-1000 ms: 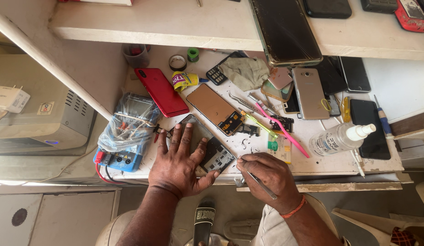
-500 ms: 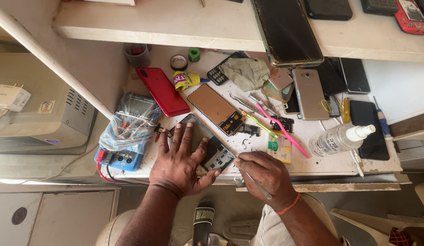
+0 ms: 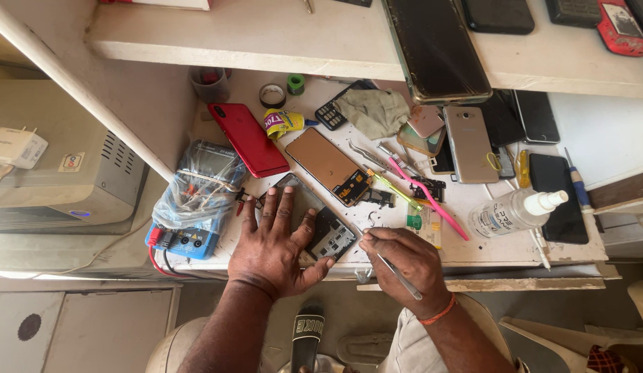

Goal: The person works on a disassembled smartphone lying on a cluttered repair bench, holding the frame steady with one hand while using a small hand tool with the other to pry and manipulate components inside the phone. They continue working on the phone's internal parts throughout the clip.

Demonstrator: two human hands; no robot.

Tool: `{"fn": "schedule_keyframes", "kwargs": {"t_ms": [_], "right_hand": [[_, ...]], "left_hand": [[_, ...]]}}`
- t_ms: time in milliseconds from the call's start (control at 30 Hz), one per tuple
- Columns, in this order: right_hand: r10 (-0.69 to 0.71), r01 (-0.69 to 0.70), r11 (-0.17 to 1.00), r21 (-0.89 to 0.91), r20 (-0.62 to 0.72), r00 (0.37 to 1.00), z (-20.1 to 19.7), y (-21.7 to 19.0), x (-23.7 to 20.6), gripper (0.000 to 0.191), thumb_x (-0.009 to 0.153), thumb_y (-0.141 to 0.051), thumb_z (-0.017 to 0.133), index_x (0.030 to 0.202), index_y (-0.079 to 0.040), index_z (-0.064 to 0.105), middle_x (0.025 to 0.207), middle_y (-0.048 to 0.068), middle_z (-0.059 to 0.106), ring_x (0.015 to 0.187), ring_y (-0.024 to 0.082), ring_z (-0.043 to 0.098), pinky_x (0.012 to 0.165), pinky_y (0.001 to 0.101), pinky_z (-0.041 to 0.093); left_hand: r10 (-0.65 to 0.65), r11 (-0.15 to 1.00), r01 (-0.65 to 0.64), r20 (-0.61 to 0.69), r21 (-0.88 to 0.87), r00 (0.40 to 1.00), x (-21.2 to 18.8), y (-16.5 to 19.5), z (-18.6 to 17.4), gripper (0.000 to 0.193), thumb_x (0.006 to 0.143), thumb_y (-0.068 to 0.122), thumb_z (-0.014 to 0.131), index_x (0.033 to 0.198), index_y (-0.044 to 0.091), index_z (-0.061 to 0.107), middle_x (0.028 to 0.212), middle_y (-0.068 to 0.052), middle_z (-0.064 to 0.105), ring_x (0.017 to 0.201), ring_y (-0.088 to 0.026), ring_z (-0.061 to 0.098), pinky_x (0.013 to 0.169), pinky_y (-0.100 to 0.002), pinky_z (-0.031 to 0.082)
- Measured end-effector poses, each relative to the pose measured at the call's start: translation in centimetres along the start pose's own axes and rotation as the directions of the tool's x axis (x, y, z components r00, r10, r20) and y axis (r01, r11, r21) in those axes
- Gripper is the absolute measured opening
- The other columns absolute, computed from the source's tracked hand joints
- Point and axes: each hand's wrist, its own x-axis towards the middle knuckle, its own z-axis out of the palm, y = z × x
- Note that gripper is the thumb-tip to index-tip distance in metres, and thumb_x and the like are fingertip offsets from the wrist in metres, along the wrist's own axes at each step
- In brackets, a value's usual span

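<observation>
My left hand point(image 3: 274, 243) lies flat, fingers spread, on an opened phone point(image 3: 328, 233) at the front of the white workbench point(image 3: 473, 235), pressing it down. My right hand point(image 3: 403, 260) grips a thin metal tool point(image 3: 392, 266) like a pen, its tip at the phone's right edge by the exposed circuit board. An orange band sits on my right wrist. A detached copper-backed phone screen point(image 3: 329, 164) lies just beyond the open phone.
A red phone point(image 3: 248, 139), a blue multimeter in a plastic bag point(image 3: 192, 200), tape rolls, tweezers, a pink tool point(image 3: 429, 197), a spray bottle point(image 3: 516, 211) and several phones crowd the bench. A shelf point(image 3: 280, 38) above holds more phones. A grey box point(image 3: 65, 166) stands left.
My right hand has shifted left and up toward the open phone, bringing the tool tip to its edge. My left hand stays pressed on the phone.
</observation>
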Motion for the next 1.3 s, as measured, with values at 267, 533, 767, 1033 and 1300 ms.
{"fn": "schedule_keyframes", "kwargs": {"t_ms": [267,533,767,1033,1300], "right_hand": [[0.149,-0.138,0.985,0.106,-0.111,0.983,-0.4,0.1,0.4,0.018,0.089,0.0,0.075,0.106,-0.002,0.07,0.101,0.012,0.076,0.09,0.025,0.078,0.08,0.0325,0.062],[0.216,-0.212,0.976,-0.059,0.092,0.972,0.2,-0.7,2.2,0.014,0.087,-0.012,0.072,0.1,-0.005,0.073,0.086,0.011,0.068,0.079,0.03,0.067,0.071,0.0399,0.054],[0.177,-0.145,0.962,-0.233,0.124,0.976,1.2,-1.4,3.0,0.009,0.089,-0.015,0.07,0.086,-0.008,0.067,0.081,0.011,0.059,0.079,0.032,0.062,0.068,0.0447,0.051],[0.154,-0.163,0.974,-0.157,-0.064,0.986,-0.5,0.2,2.3,0.003,0.097,-0.006,0.06,0.098,-0.003,0.059,0.088,0.013,0.058,0.08,0.032,0.06,0.07,0.0446,0.049],[0.233,-0.246,0.952,-0.185,-0.09,0.968,-1.9,0.9,2.0,0.013,0.101,-0.009,0.061,0.09,-0.002,0.058,0.084,0.014,0.059,0.076,0.031,0.06,0.07,0.0431,0.049]], "left_hand": [[0.008,1.0,-0.008,-0.034,-0.006,0.999,0.5,0.3,-0.1,0.083,0.078,0.077,0.052,0.135,0.017,0.062,0.155,-0.029,0.036,0.145,-0.048,0.032,0.116,-0.069,0.015],[0.004,1.0,-0.005,-0.041,-0.008,0.999,0.3,0.7,0.1,0.084,0.078,0.078,0.052,0.135,0.017,0.062,0.154,-0.029,0.038,0.145,-0.048,0.032,0.116,-0.069,0.015],[-0.01,1.0,0.009,-0.019,-0.008,1.0,0.3,0.5,0.0,0.086,0.078,0.079,0.052,0.136,0.017,0.061,0.155,-0.028,0.037,0.145,-0.047,0.031,0.115,-0.069,0.014],[-0.02,1.0,0.02,0.027,0.0,0.999,0.5,0.2,0.3,0.086,0.077,0.079,0.051,0.138,0.018,0.059,0.155,-0.028,0.035,0.146,-0.047,0.028,0.115,-0.069,0.012],[-0.019,1.0,0.018,0.027,0.016,0.999,0.9,1.1,0.2,0.087,0.077,0.079,0.051,0.138,0.018,0.059,0.155,-0.028,0.034,0.146,-0.047,0.028,0.115,-0.069,0.012]]}}
